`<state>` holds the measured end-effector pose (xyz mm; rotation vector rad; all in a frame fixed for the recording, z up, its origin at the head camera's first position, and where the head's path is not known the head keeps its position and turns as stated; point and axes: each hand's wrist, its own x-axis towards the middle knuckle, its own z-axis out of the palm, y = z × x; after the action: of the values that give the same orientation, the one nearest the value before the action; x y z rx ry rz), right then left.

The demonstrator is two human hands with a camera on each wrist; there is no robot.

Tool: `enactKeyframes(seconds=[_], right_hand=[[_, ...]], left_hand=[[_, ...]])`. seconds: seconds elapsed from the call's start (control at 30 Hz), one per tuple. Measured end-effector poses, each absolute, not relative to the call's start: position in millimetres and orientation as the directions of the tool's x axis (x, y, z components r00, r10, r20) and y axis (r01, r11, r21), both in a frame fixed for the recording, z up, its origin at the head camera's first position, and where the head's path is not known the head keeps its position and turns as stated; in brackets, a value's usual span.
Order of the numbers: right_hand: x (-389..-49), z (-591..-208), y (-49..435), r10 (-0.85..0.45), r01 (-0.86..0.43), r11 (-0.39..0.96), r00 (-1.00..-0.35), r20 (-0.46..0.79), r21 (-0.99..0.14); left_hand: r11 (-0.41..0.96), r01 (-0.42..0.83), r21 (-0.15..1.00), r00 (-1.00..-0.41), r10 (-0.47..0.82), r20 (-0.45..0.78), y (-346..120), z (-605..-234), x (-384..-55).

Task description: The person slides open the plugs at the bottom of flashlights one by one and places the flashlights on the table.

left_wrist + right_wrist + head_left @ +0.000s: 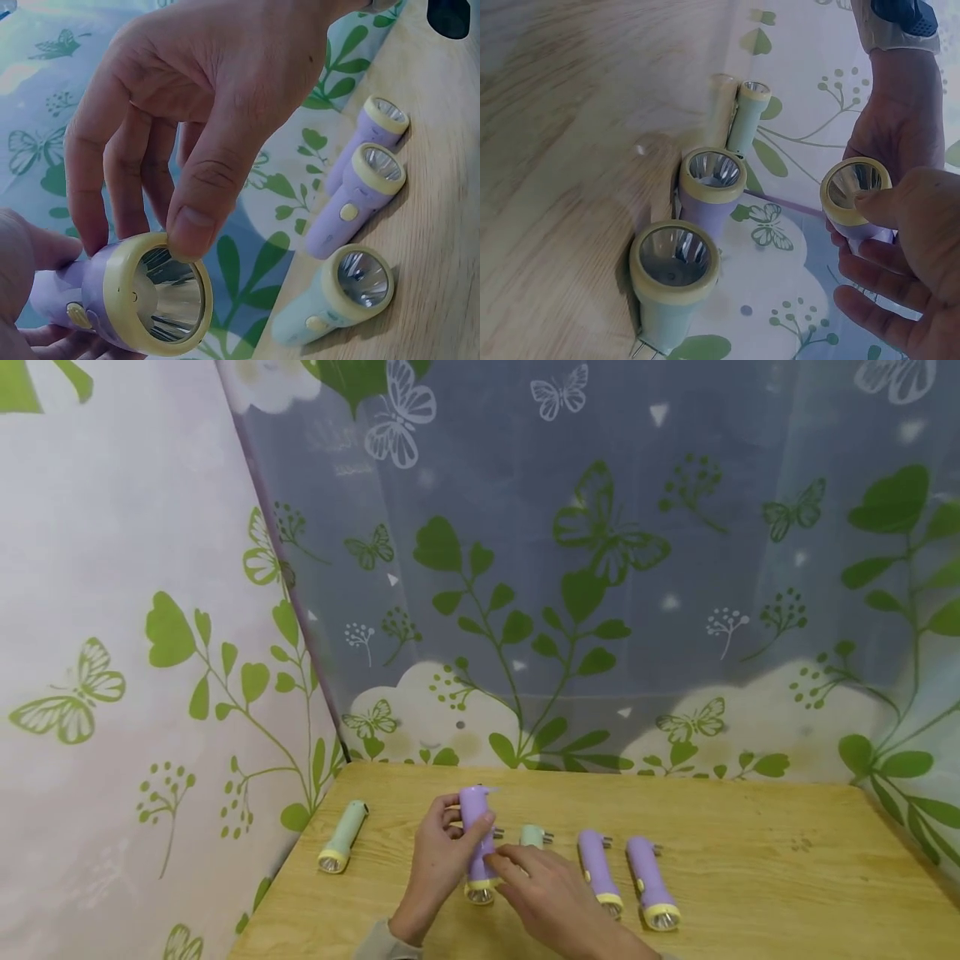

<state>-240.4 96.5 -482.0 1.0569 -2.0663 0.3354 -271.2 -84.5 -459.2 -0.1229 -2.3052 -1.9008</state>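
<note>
A purple flashlight (pixel 474 810) with a yellow rim is held up in front of me, lens end down. My left hand (pixel 435 864) grips its body, thumb across the front. My right hand (pixel 543 889) is at the lens end. In the left wrist view, the right thumb (pixel 196 229) lies on the yellow rim and the index finger reaches the far side of the flashlight head (pixel 120 300), pinching it. The right wrist view shows the right thumb over the lens (pixel 844 184). Most of the flashlight's body is hidden there by hands.
A green flashlight (pixel 345 835) lies at the table's left. Another green one (pixel 532 836) is partly behind the right hand. Two purple flashlights (pixel 597 864) (pixel 651 881) lie to the right, metal prongs at their tails. Another purple one (pixel 705 210) lies between the green ones. Patterned curtains (pixel 525 568) surround the wooden table (pixel 787 860).
</note>
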Motion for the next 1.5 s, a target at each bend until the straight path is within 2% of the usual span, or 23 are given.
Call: enactKeyframes(seconds=[0.23, 0.53, 0.9, 1.23, 1.5], right_hand=[[-246.4, -481.7, 85.6, -0.58, -0.773, 0.619, -0.328, 0.746, 0.142], [-252.9, -484.7, 70.6, -0.592, -0.775, 0.614, -0.327, 0.737, 0.15], [-256.0, -494.3, 50.3, -0.598, -0.737, 0.645, -0.323, 0.733, 0.201], [-262.1, -503.2, 32.2, -0.597, -0.691, 0.696, -0.404, 0.693, 0.196], [-263.4, -508.9, 23.6, -0.626, -0.661, 0.721, -0.495, 0.602, 0.206]], left_hand=[[0.217, 0.147, 0.965, -0.986, -0.044, 0.16, -96.2, -457.8, -276.5], [0.313, 0.113, 0.943, -0.987, -0.077, 0.143, -113.5, -459.5, -283.3], [0.333, 0.015, 0.943, -0.992, -0.11, 0.054, -128.1, -468.2, -287.8], [0.35, -0.033, 0.936, -0.992, -0.122, 0.01, -140.3, -482.0, -299.9], [0.342, -0.082, 0.936, -0.992, -0.114, -0.045, -148.3, -494.8, -307.0]])
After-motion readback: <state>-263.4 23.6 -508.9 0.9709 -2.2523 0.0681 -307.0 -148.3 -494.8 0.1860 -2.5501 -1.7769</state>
